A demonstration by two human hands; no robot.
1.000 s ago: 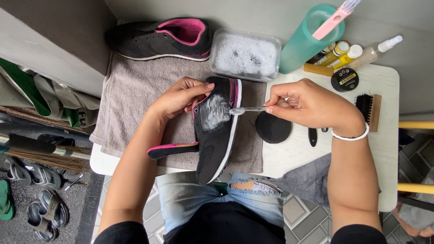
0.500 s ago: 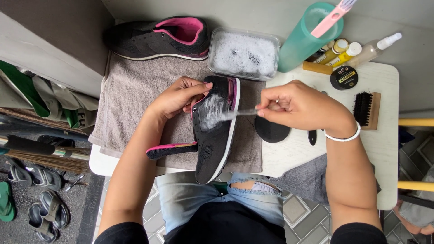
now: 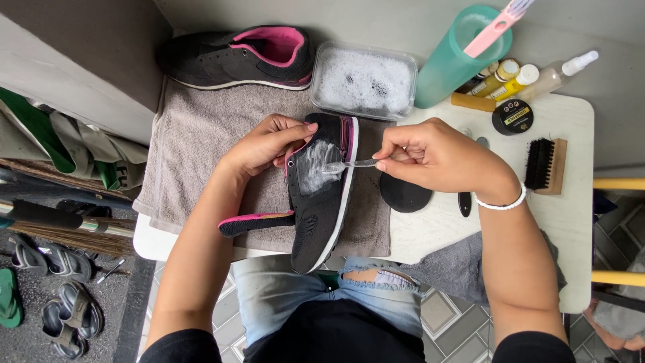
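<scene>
The fingers of the right hand (image 3: 437, 158) are pinching the handle of a small clear toothbrush (image 3: 349, 165), whose bristle end is pressing against the soapy white patch on the side of a black shoe (image 3: 322, 195) with pink trim. The left hand (image 3: 265, 144) is gripping that shoe from its opening side, fingers curled over the heel collar and thumb lying along the upper, holding it tilted on its side with the white sole edge facing right. The shoe is resting on a grey towel (image 3: 195, 141) that is covering the left part of a white table (image 3: 571, 222), its toe pointing toward the person's lap. A white bracelet (image 3: 500, 202) is sitting on the right wrist. Just right of the shoe, a round black pad (image 3: 405, 195) is lying on the table, partly under the right hand. Farther right a wooden brush (image 3: 545, 166) with black bristles is lying near the table edge. Beyond the hands, a clear tub of foamy water (image 3: 363, 81) is standing on the towel, with the second shoe (image 3: 235, 57) lying beside it to the left and a tall green cup (image 3: 457, 60) holding a pink toothbrush (image 3: 497, 23) to the right.
</scene>
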